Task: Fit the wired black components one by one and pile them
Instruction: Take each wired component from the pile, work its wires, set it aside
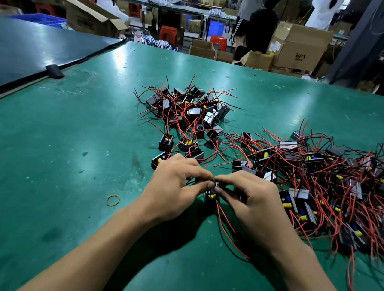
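A worker's left hand [173, 186] and right hand [254, 201] are meeting fingertip to fingertip over a green table [64, 154], both pinching one small black component [211, 195] between thumbs and forefingers. The piece is sitting low between the two palms, its yellow and blue parts peeking out under the thumbs. Its red wires [225, 218] are trailing back toward the wrists and lying slack on the surface. Whether the fit is finished cannot be told, since the fingers are covering most of it.

Beyond the fingertips a pile [188, 111] of like pieces is resting, with a few strays lying just ahead of the left knuckles. A larger tangled heap [338, 187] is spreading out to the right of the right hand. A yellow rubber band [113, 200] is lying to the left of the left wrist.

The piece is looking light and rigid, a hard shell that two fingers should be managing easily. The wires are looking thin and limp, likely to snag on neighbours in the heap. Gripping the shell by its flat sides seems the safer hold. Tugging on the leads could be straining their joints, and the smooth casing may be slipping under a loose pinch.
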The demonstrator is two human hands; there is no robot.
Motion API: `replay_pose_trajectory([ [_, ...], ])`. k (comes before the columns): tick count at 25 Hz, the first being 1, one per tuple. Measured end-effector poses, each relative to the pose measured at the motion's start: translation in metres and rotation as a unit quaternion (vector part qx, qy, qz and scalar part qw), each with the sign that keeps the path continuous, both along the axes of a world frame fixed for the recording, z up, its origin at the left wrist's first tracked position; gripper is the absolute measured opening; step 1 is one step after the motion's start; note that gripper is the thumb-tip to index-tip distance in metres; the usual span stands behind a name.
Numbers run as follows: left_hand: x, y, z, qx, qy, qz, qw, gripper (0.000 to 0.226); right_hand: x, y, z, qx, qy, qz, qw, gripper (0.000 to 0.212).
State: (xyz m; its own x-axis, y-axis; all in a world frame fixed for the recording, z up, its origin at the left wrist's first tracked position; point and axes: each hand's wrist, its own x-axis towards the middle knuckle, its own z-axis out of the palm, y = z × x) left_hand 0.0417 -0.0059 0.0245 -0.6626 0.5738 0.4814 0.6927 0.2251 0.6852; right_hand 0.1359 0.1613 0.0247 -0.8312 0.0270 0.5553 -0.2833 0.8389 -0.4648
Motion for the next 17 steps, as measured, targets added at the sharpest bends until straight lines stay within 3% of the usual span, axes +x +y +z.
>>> replay_pose_trajectory([
  [4, -0.001, -0.002, 0.003, 0.001, -0.033, -0.014, 0.999, 0.009, 0.001, 0.007, 0.003, 0.036, 0.008, 0.017, 0.999, 0.017],
  [7, 0.003, -0.002, 0.002, -0.002, 0.022, 0.000, 1.000, 0.007, 0.002, 0.002, 0.005, 0.038, 0.000, -0.013, 0.999, 0.012],
  [9, 0.007, -0.001, 0.002, -0.024, 0.097, 0.023, 0.995, 0.009, -0.001, -0.009, 0.005, -0.070, -0.055, -0.059, 0.994, 0.016],
  [10, 0.008, -0.001, 0.002, -0.034, 0.128, 0.032, 0.991, 0.010, -0.003, -0.013, 0.007, -0.171, -0.110, -0.084, 0.976, 0.023],
  [12, 0.009, 0.000, 0.001, -0.042, 0.164, 0.035, 0.985, 0.010, -0.004, -0.015, 0.014, -0.408, -0.226, -0.086, 0.881, 0.028],
  [13, 0.008, 0.001, 0.001, -0.042, 0.167, 0.037, 0.984, 0.010, -0.003, -0.012, 0.017, -0.468, -0.259, -0.073, 0.842, 0.027],
  [14, 0.007, 0.001, 0.000, -0.040, 0.157, 0.041, 0.986, 0.010, -0.001, -0.008, 0.017, -0.468, -0.265, -0.053, 0.841, 0.025],
  [17, 0.003, -0.001, -0.002, -0.032, 0.097, 0.054, 0.993, 0.014, 0.003, 0.000, 0.014, -0.210, -0.128, -0.035, 0.969, 0.004],
])
